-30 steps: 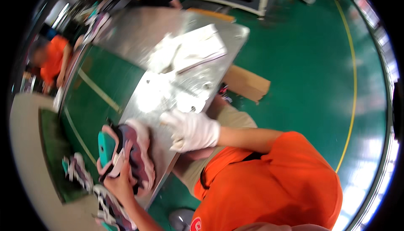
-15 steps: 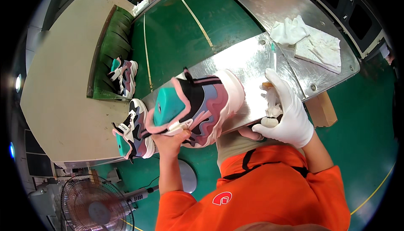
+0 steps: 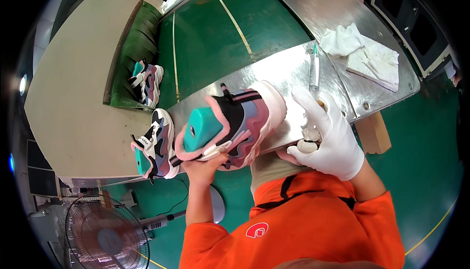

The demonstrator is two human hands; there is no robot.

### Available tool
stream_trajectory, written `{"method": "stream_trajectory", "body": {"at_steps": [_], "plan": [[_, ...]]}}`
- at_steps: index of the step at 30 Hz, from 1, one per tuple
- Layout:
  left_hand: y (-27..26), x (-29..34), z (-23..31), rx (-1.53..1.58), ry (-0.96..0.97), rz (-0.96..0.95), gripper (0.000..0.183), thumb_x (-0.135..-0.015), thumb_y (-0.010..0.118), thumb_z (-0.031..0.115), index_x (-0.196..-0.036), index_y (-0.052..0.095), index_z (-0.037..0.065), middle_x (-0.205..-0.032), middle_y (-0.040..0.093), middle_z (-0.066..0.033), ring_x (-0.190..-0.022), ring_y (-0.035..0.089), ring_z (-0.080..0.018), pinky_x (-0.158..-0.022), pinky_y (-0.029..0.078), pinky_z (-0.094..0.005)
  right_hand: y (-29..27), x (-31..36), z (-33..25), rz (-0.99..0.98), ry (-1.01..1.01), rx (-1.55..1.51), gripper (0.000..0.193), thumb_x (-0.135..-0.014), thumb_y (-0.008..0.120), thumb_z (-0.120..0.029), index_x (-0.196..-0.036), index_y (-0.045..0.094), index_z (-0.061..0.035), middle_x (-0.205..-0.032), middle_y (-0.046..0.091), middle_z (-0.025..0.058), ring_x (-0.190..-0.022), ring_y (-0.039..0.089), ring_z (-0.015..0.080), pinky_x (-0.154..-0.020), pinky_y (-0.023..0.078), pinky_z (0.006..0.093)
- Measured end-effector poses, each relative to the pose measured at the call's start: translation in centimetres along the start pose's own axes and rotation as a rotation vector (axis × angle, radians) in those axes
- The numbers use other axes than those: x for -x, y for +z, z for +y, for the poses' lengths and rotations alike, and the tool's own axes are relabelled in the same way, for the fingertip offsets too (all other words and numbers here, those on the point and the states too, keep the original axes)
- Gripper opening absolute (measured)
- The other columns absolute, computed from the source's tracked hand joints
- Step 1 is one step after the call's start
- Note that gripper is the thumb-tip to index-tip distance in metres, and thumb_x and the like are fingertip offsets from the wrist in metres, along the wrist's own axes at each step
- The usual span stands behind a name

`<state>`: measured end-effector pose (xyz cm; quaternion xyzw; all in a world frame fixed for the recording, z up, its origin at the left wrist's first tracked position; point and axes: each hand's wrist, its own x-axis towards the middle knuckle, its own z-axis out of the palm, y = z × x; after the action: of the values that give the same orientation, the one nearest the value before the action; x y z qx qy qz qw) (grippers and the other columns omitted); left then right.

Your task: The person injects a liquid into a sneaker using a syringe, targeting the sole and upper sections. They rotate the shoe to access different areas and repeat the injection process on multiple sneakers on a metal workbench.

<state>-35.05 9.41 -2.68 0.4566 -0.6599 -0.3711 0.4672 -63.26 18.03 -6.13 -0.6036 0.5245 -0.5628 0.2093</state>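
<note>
**Workstation inventory: sneaker in hand at a steel bench**

Head view, items as seen:

- Bare left hand: fingers closed around the underside of a chunky pink, mauve, grey and black sneaker with a teal insert in its opening, gripping it. The shoe is held tilted above the near edge of the polished steel bench, opening turned toward the camera.
- White-gloved right hand: fingers curled around a small pale object at the bench edge, just right of the shoe's toe; what the object is cannot be told.
- Clear syringe-like tube with a green tip: lying on the bench beyond the glove.
- Crumpled white cloths: on the bench's far right part, one lying over a flat board.
- Second matching sneaker: on the left end of the bench, beside the held shoe.
- Third matching sneaker: on the dark green ribbed belt further left.
- Brown cardboard box: below the bench edge, right.
- Round white emblem: on the orange shirt.
- Caged floor fan: lower left.

Change from half a second ago: shoe, both hands and bench items keep nearly the same places; the grip is unchanged.
</note>
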Motion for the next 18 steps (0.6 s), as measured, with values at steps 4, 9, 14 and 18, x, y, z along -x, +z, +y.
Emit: {"method": "stream_trajectory", "body": {"at_steps": [4,9,14,18], "plan": [[0.0,0.0,-0.3,-0.054,0.301,-0.110,0.093,-0.058,0.095,0.025,-0.132,0.043,0.004,-0.130,0.054,-0.0150,-0.120,0.054,-0.0303,-0.103,0.044,-0.0446,0.0,0.2,0.1,0.014,0.014,0.038,0.088,-0.063,0.078,-0.012,-0.144,0.044,-0.0182,-0.119,0.048,0.0213,-0.096,0.058,0.0374,-0.083,0.050,0.0401],[0.4,-0.7,1.3,-0.292,0.620,-0.205,0.089,-0.061,0.093,0.030,-0.132,0.045,0.009,-0.130,0.054,-0.0195,-0.119,0.055,-0.0362,-0.101,0.043,-0.0481,0.1,0.8,0.5,-0.005,0.055,0.039,0.089,-0.063,0.078,-0.013,-0.144,0.043,-0.0190,-0.117,0.047,0.0241,-0.098,0.057,0.0389,-0.085,0.049,0.0416],[0.5,-0.1,2.0,-0.226,0.568,-0.151,0.088,-0.061,0.094,0.030,-0.131,0.046,0.009,-0.131,0.053,-0.0183,-0.120,0.055,-0.0346,-0.101,0.044,-0.0475,-0.1,1.0,0.1,0.002,0.012,0.051,0.087,-0.063,0.078,-0.014,-0.143,0.044,-0.0208,-0.118,0.046,0.0247,-0.097,0.057,0.0389,-0.083,0.050,0.0416],[0.3,1.0,0.9,0.085,0.234,-0.074,0.096,-0.058,0.094,0.018,-0.135,0.040,0.001,-0.126,0.055,-0.0148,-0.112,0.058,-0.0267,-0.095,0.050,-0.0411,-0.4,0.0,-1.3,0.015,-0.069,0.080,0.082,-0.064,0.076,-0.013,-0.140,0.047,-0.0222,-0.114,0.047,0.0230,-0.090,0.059,0.0388,-0.078,0.051,0.0420]]}}
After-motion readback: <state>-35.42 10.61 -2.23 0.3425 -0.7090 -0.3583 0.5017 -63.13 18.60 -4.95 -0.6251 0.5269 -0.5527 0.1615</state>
